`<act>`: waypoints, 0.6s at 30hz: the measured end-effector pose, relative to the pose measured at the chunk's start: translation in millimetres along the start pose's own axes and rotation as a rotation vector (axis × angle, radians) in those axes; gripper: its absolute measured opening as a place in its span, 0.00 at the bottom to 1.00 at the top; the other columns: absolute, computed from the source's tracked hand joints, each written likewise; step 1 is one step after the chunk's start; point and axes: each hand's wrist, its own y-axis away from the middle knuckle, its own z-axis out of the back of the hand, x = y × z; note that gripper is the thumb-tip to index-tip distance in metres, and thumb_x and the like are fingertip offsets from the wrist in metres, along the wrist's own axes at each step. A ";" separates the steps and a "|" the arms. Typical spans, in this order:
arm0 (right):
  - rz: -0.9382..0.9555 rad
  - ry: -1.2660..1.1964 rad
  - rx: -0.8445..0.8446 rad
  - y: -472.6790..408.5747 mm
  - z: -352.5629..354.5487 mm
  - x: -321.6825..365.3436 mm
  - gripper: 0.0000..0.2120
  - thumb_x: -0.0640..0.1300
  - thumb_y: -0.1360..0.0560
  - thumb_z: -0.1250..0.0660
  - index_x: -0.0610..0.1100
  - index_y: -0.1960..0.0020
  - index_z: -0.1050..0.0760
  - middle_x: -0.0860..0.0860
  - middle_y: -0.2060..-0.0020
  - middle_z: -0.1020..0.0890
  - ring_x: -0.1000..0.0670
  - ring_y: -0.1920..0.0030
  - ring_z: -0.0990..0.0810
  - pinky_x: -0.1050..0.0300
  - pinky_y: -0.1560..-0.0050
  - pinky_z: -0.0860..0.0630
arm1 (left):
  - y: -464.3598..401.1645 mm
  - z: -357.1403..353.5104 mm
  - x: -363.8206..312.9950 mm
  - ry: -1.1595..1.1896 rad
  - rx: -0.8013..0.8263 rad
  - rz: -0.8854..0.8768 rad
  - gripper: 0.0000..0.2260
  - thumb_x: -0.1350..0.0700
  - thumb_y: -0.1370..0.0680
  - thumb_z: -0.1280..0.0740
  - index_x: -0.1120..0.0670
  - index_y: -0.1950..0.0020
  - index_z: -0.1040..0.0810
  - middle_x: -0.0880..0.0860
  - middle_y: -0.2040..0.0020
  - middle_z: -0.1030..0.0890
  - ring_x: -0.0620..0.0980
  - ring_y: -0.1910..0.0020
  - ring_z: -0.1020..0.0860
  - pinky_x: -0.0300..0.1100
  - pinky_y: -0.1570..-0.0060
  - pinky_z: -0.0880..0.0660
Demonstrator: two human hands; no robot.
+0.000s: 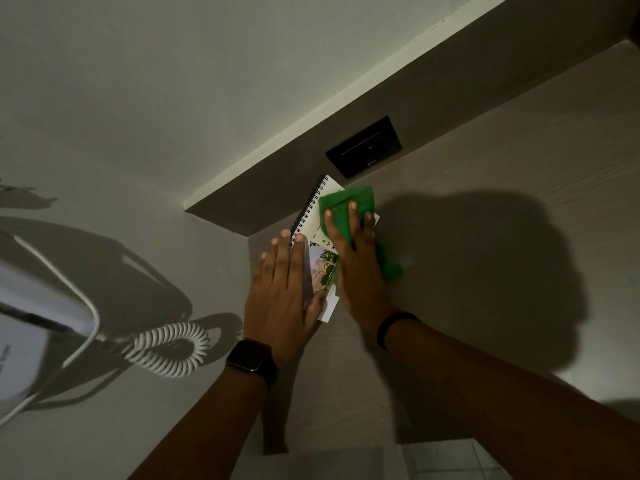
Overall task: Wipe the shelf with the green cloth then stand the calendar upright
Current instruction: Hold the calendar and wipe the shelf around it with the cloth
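Observation:
A spiral-bound calendar point(320, 258) with a plant picture lies flat on the grey-brown shelf point(485, 188), near its left corner. My left hand point(282, 289) presses flat on the calendar's left side, fingers spread, thumb over its lower edge. My right hand point(353, 258) lies flat on the green cloth point(346, 209), which covers the calendar's upper right part and trails down onto the shelf beside my palm. Both wrists wear dark bands.
A black wall socket point(363, 147) sits on the shelf's back panel just above the calendar. A white wall phone point(31, 327) with a coiled cord point(169, 348) hangs at the left. The shelf's front edge point(571, 386) runs at lower right, with tiled floor point(450, 460) below.

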 end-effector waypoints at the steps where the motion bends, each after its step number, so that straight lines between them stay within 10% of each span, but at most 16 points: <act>1: 0.033 0.024 0.009 9.0 -3.3 -2.0 0.40 0.37 0.25 0.38 0.55 0.20 0.53 0.43 0.18 0.54 0.32 0.20 0.54 0.26 0.29 0.35 | 0.2 1.4 -1.3 -0.005 -0.002 0.004 0.41 0.37 0.19 0.39 0.60 0.15 0.45 0.65 0.16 0.42 0.66 0.17 0.40 0.61 0.21 0.49; 18: -0.038 -0.072 -0.065 11.7 -11.6 -11.6 0.43 0.29 0.23 0.39 0.58 0.20 0.54 0.45 0.18 0.56 0.36 0.19 0.60 0.28 0.25 0.42 | -5.7 10.4 0.5 -0.127 0.011 -0.036 0.43 0.43 0.26 0.21 0.65 0.20 0.31 0.71 0.23 0.30 0.72 0.25 0.28 0.67 0.29 0.39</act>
